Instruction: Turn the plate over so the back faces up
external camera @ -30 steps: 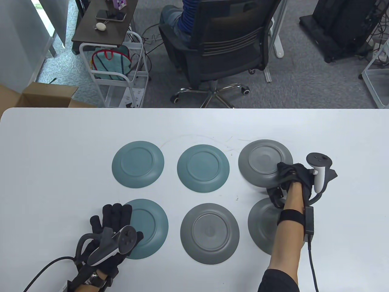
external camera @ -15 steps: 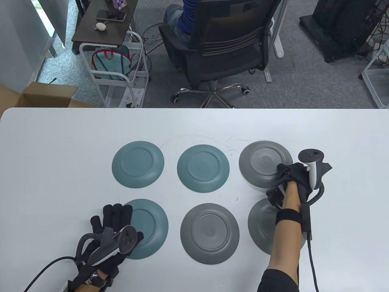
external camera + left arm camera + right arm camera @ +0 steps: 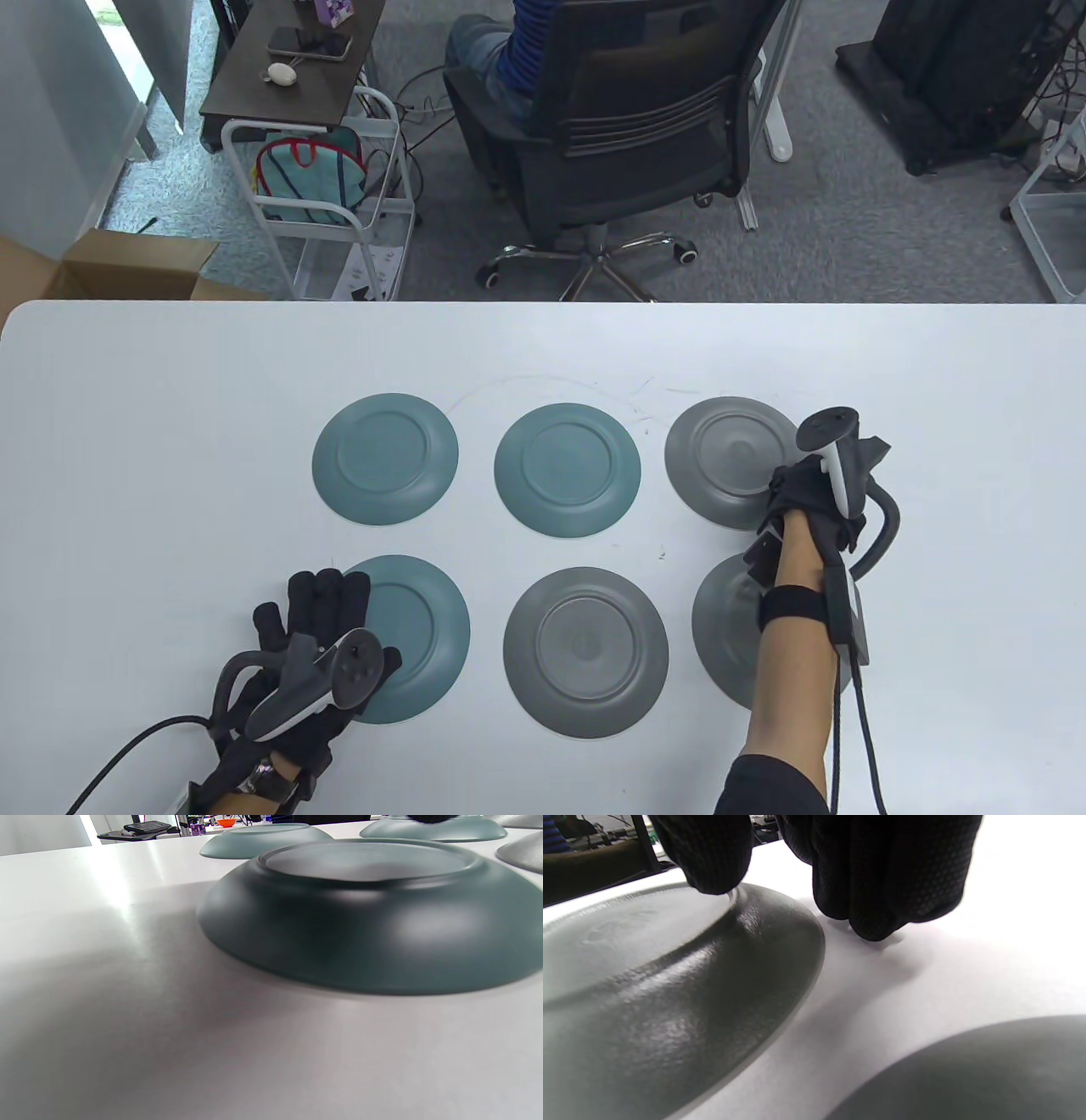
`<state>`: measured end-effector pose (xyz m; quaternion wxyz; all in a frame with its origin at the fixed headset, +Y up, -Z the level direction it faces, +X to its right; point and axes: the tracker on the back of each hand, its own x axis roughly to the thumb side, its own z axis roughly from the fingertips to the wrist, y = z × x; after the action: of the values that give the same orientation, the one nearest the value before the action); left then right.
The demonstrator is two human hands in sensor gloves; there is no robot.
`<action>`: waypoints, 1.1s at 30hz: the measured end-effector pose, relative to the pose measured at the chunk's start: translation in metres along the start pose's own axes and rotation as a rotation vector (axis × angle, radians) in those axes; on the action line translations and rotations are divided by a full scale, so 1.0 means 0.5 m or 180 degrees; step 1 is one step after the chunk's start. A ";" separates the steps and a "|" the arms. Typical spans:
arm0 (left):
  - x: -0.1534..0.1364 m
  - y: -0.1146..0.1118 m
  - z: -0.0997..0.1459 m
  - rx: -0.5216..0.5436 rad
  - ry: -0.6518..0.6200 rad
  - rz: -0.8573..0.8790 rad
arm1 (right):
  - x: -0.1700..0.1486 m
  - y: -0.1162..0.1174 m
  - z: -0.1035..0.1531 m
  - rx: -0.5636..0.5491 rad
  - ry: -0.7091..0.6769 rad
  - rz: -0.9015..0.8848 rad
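Note:
The far right grey plate point(image 3: 725, 463) lies on the white table point(image 3: 170, 407) with its foot ring up. My right hand point(image 3: 793, 486) is at its near right edge. In the right wrist view the thumb point(image 3: 708, 857) touches the plate's back point(image 3: 670, 984) near the ring. The other fingers point(image 3: 882, 882) hang down beside the rim, apart from it, with their tips at the table. My left hand point(image 3: 301, 607) lies flat with its fingers stretched out, at the left rim of the near left teal plate point(image 3: 420, 628). It holds nothing.
Two teal plates point(image 3: 385, 458) point(image 3: 567, 469) lie in the far row. Grey plates lie near middle point(image 3: 585, 652) and near right point(image 3: 725, 632), the latter partly under my right forearm. All show their foot rings. An office chair point(image 3: 628, 127) stands beyond the table's far edge.
My right hand and its tracker have shifted left and turned over the far right plate's edge. The plate has moved only slightly. My left hand has not moved.

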<state>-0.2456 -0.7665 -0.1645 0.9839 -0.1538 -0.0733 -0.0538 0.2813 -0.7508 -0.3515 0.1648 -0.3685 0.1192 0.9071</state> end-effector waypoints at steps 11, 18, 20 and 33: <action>0.004 -0.003 0.000 -0.0007 -0.0034 -0.0009 | 0.030 -0.042 0.119 -0.0318 -0.1172 0.0810; 0.007 -0.003 0.002 -0.0004 -0.0053 -0.0011 | 0.023 -0.027 0.240 -0.0498 -0.1810 0.1215; 0.008 -0.002 0.004 0.0013 -0.0062 -0.0020 | 0.015 -0.013 0.283 -0.0506 -0.2042 0.1231; 0.025 0.000 0.016 0.0061 -0.0182 -0.0040 | -0.042 0.118 0.458 -0.0174 -0.2819 0.1320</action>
<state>-0.2343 -0.7651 -0.1547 0.9825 -0.1455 -0.1028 -0.0548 0.1285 -0.7319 -0.1708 0.0059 0.0800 0.0847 0.9932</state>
